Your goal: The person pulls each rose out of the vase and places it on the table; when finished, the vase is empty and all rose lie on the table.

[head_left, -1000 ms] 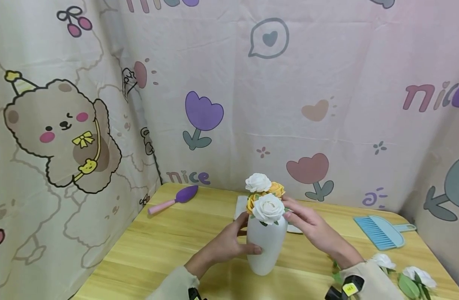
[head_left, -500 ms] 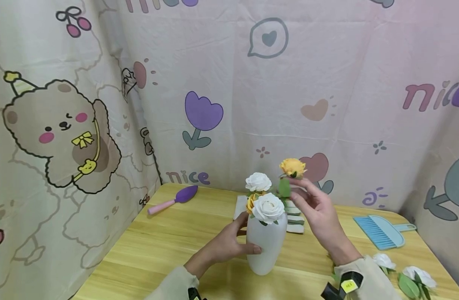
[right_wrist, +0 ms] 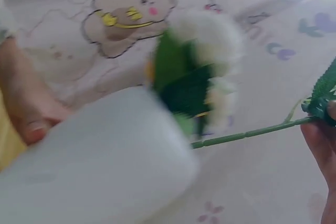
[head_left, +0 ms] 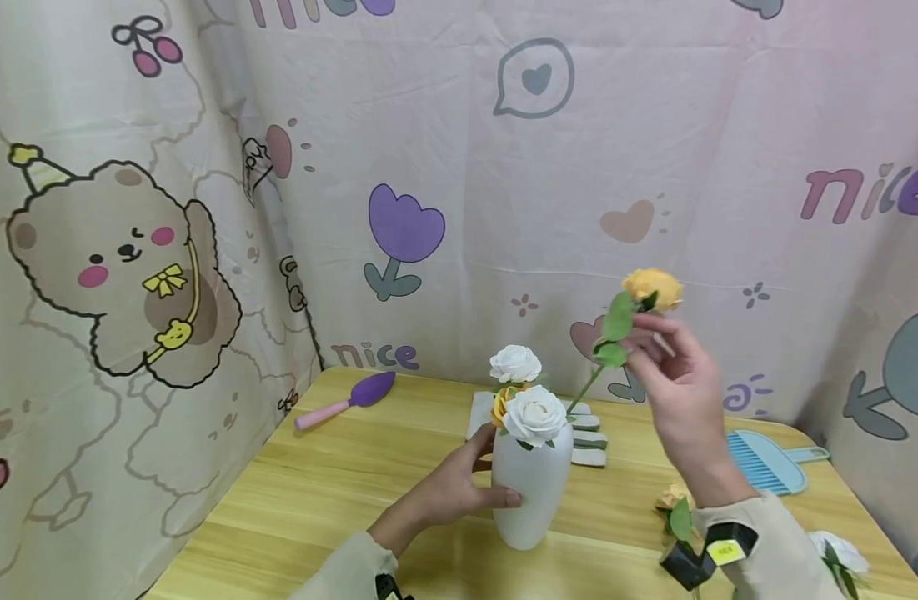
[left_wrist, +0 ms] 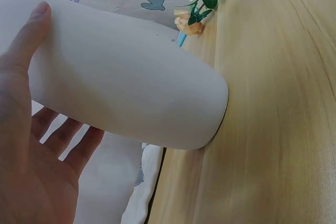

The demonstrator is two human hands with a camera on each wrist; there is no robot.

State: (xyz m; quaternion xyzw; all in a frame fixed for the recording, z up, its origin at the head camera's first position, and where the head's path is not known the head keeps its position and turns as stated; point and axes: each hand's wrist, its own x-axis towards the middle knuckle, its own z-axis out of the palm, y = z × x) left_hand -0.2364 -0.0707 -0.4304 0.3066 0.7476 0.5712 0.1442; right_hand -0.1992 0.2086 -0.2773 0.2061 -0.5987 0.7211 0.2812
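Grasping white vase (head_left: 532, 500) on bench (head_left: 278, 508) with left grip (head_left: 459, 487); pinching yellow rose (head_left: 652, 288) by stem (head_left: 586, 388) with right grip (head_left: 682, 383), higher than white roses (head_left: 535, 415) in vase.

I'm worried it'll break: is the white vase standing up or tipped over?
Standing up: the white vase has its bottom on the table, roses at its top, and the left hand holding its side.

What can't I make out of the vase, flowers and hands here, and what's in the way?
Head and right wrist: lower stem end of the yellow rose, hidden by the vase.
Head: fingertips of the left hand, thumb aside, behind the vase.
Right wrist: petals of the white roses, blurred.
Right wrist: most of the right hand, cut off by the right edge.
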